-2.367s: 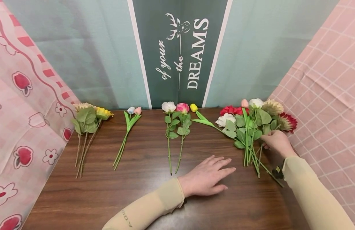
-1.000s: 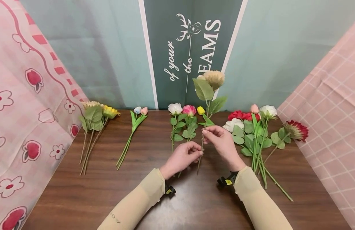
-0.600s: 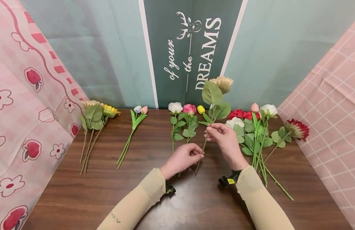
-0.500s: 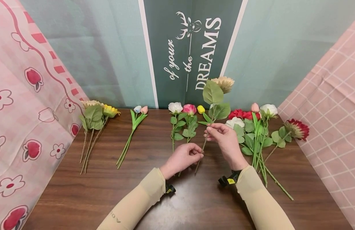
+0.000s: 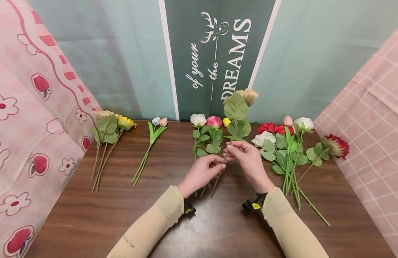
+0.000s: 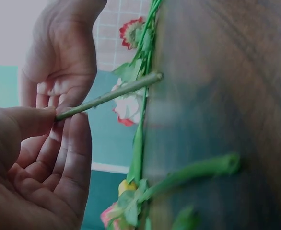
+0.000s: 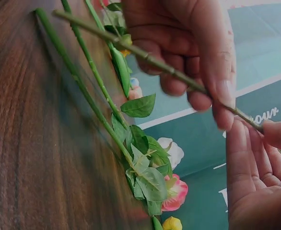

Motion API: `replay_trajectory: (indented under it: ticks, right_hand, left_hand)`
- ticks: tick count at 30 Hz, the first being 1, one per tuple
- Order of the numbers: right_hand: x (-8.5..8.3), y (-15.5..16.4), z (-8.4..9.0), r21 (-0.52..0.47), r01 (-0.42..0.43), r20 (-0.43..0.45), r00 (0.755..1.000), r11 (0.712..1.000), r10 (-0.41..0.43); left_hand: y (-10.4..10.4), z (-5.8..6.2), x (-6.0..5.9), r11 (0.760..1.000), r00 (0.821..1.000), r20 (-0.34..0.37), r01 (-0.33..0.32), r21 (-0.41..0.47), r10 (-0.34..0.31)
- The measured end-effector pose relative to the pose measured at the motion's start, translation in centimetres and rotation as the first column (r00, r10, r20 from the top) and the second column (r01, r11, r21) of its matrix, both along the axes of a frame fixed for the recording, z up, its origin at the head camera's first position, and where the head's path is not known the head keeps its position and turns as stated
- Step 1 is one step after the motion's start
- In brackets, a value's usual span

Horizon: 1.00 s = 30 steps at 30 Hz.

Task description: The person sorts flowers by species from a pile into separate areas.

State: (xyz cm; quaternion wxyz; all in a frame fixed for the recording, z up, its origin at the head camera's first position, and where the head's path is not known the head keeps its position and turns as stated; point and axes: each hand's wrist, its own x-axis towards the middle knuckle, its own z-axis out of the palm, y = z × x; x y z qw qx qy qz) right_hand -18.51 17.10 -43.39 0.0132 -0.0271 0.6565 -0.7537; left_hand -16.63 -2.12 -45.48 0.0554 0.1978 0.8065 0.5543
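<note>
A cream artificial chrysanthemum-like flower (image 5: 248, 96) with broad green leaves is held up at the middle of the table, tilted, its head up and to the right. My right hand (image 5: 248, 163) pinches its stem just below the leaves. Lower down, the thumb and fingers of my left hand (image 5: 200, 173) pinch the same stem. In the left wrist view the bare stem (image 6: 111, 96) sticks out past the fingers, toward the table. Behind my hands lie a white rose (image 5: 198, 120), a pink rose (image 5: 214, 122) and a yellow tulip (image 5: 226, 122), partly covered.
On the wooden table (image 5: 121, 222), a heap of red and white flowers (image 5: 264, 139) with a pink tulip (image 5: 287, 120) lies right, beside a dark red flower (image 5: 337, 146). Two tulips (image 5: 159, 122) and a bunch with a yellow flower (image 5: 125, 122) lie left. Fabric walls stand around.
My right hand has taken the cream flower from the right heap to the middle. My left hand, earlier spread over the table, now pinches its stem. Lately the flower has shifted slightly left.
</note>
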Motion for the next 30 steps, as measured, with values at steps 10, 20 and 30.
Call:
replay_trajectory:
  ticks: [10, 20, 30]
  right_hand:
    - [1.6, -1.3, -0.4, 0.316, -0.099, -0.089, 0.987, 0.944, 0.133]
    - [2.3, -4.8, 1.6, 0.689, -0.070, -0.225, 0.926, 0.721, 0.305]
    - [2.3, -10.8, 0.5, 0.967, 0.055, -0.225, 0.646, 0.249, 0.730]
  left_hand:
    - [-12.6, 1.9, 0.9, 0.926, 0.950, -0.255, -0.252, -0.282, 0.180]
    - [-29.9, 2.7, 4.6, 0.558, 0.754, -0.556, -0.644, -0.523, 0.349]
    - [-34.7, -1.1, 4.6, 0.490, 0.765, -0.488, -0.644, -0.587, 0.421]
